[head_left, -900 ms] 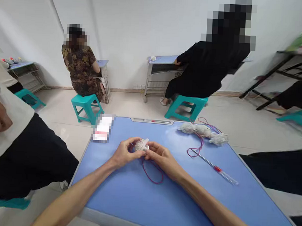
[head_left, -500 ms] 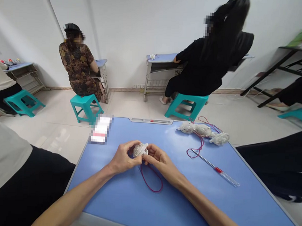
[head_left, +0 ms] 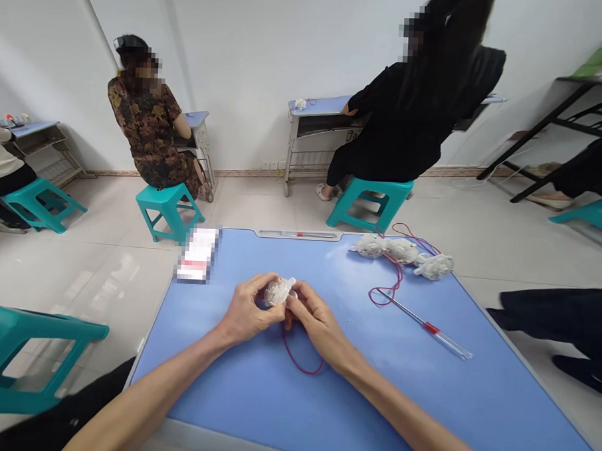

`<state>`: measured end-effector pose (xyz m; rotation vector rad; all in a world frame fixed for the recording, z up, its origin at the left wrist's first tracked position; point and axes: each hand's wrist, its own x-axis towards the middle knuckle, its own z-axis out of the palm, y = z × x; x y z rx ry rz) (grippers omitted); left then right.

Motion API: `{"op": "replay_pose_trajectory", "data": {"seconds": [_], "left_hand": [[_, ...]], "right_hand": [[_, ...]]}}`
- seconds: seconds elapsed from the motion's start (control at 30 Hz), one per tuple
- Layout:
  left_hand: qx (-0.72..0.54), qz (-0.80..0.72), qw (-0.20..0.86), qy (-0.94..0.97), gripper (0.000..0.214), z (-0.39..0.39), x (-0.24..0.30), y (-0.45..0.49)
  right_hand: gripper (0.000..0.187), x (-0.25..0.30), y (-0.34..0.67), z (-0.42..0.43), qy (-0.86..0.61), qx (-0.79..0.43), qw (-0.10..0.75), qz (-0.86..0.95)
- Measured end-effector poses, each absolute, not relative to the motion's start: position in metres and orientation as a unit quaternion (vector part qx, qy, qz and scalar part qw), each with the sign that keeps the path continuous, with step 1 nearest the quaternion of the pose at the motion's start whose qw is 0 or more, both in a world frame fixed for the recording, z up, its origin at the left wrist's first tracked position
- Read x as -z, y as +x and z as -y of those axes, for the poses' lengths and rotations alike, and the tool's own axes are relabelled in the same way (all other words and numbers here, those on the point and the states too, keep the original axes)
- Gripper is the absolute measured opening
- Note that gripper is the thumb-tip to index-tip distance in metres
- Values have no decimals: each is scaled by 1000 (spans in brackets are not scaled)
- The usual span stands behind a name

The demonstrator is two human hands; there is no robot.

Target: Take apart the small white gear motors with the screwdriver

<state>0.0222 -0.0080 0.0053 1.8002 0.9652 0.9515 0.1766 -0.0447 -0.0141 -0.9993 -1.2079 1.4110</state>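
Over the middle of the blue desk (head_left: 253, 396), both hands hold a small clear-and-white plastic piece (head_left: 277, 292) with a round body and a pale tab. My left hand (head_left: 250, 310) is closed around its left side, thumb below and fingers above. From the right, my right hand (head_left: 314, 312) pinches the piece near the tab; its fingertips are partly hidden. A dark red cord (head_left: 299, 366) hangs in a loop below the hands onto the desk.
Similar clear-and-white pieces (head_left: 402, 251) with red cords lie at the desk's far right. Nearby is a screwdriver-like rod with a clear handle (head_left: 448, 341). A blurred white paper (head_left: 198, 254) lies far left. People sit on green stools (head_left: 167, 206) beyond; another stool (head_left: 21, 353) stands left.
The piece has turned slightly in my hands, its round side showing more. The person standing at left has mostly moved out of view, uncovering a stool. The person at right has shifted.
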Motion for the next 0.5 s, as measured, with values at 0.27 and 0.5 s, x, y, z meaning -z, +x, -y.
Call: {"op": "replay_pose_trajectory", "data": {"seconds": [0.27,0.5], "left_hand": [[-390,-390,353,756,33,6,-4,21],[-392,-386,387,740,39,8,-1,18]], "right_hand": [[36,16,178,44,-429,-557,493,512],[42,15,184,44,-432,-555,500,505]]}}
